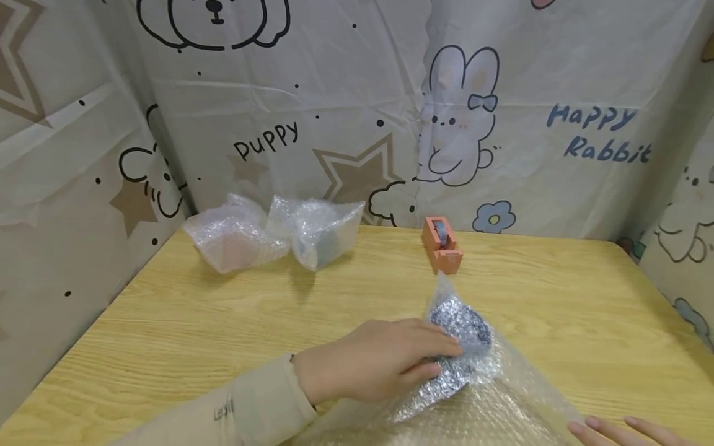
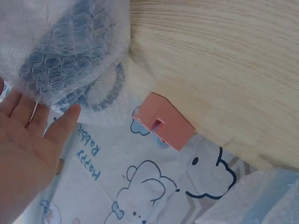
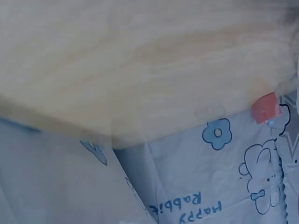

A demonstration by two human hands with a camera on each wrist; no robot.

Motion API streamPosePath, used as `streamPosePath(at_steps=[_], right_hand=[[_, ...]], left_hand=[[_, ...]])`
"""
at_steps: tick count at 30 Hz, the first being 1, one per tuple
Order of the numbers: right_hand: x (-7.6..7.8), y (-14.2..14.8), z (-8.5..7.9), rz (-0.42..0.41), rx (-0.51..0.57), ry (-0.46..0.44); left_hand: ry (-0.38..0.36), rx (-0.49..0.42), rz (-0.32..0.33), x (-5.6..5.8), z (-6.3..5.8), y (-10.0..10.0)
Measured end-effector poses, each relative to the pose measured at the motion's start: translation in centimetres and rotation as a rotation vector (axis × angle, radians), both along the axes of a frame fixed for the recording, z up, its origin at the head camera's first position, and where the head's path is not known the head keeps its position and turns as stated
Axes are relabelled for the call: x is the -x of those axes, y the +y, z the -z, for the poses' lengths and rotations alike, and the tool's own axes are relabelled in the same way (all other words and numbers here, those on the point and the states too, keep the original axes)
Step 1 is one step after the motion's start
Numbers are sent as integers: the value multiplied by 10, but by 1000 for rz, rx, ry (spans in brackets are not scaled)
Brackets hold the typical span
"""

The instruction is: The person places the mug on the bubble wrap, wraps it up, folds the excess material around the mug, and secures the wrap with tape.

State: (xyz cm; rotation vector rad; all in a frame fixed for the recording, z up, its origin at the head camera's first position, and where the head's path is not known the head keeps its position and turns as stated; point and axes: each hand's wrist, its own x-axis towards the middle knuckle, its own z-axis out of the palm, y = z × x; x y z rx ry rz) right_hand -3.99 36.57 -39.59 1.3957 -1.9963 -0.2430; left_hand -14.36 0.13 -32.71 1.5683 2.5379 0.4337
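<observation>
A dark blue mug-shaped thing (image 2: 65,56) with a loop like a handle lies under bubble wrap; the wrap blurs its details. My left hand (image 1: 385,359) rests on this wrapped bundle (image 1: 465,328), its fingers mostly straight and pressed against the film. The bubble wrap sheet (image 1: 474,415) spreads from the bundle toward the table's near side. At the lower right, my right hand (image 1: 619,432) shows only its fingers, extended beside the sheet's edge; the rest is out of frame. The right wrist view does not show that hand.
An orange tape dispenser (image 1: 442,244) stands behind the bundle on the wooden table (image 1: 558,291). Two bubble-wrapped bundles, one pinkish (image 1: 237,238) and one bluish (image 1: 318,235), sit at the back left. A printed cloth (image 1: 346,80) hangs along the back and sides.
</observation>
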Motion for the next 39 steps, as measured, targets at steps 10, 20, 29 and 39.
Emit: streamPosePath(at_steps=[10,20,29,39], right_hand=[[7,2,14,23,-44,202],[3,-3,7,59,-53,219],[-3,-13,-9,5,-42,119],[10,-38,-84,26,22,-30]], left_hand=[[-114,-25,13,8,1,-2],[-109,-29,2,7,3,-2],[-61,-24,-8,5,4,0],[-33,-18,-5,1,3,1]])
